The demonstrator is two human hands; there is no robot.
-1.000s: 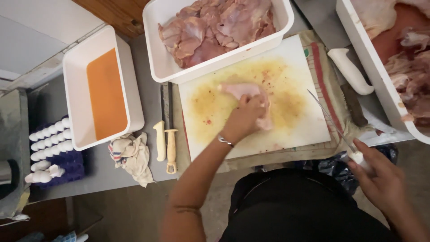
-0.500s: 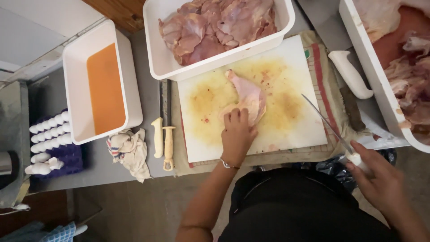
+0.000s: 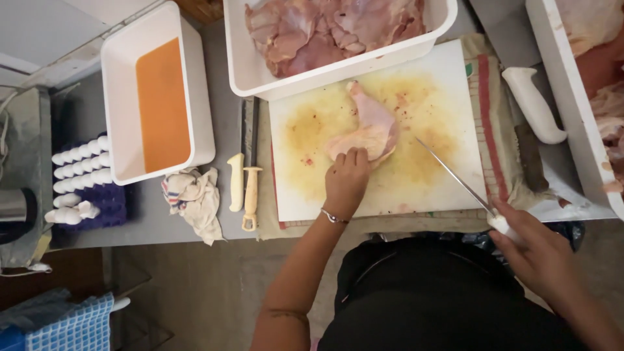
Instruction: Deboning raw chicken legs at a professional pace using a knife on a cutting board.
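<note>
Bare forearms, thin bracelet [image 3: 333,217] on left wrist, black garment [image 3: 442,299] over torso.

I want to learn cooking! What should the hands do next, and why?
Probably bring the knife over to the chicken. The left hand already pins the chicken flat on the board, while the right hand holds the blade off to the side, not touching it.

A raw chicken leg quarter [image 3: 369,130], pale pink with yellowish skin, lies flat near the middle of a white cutting board [image 3: 429,188] stained yellow and flecked red, its narrow drumstick end pointing toward the board's far edge. A long, thin-bladed knife [image 3: 455,179] with a white handle slants over the board's right part, tip toward the meat but apart from it.
</note>
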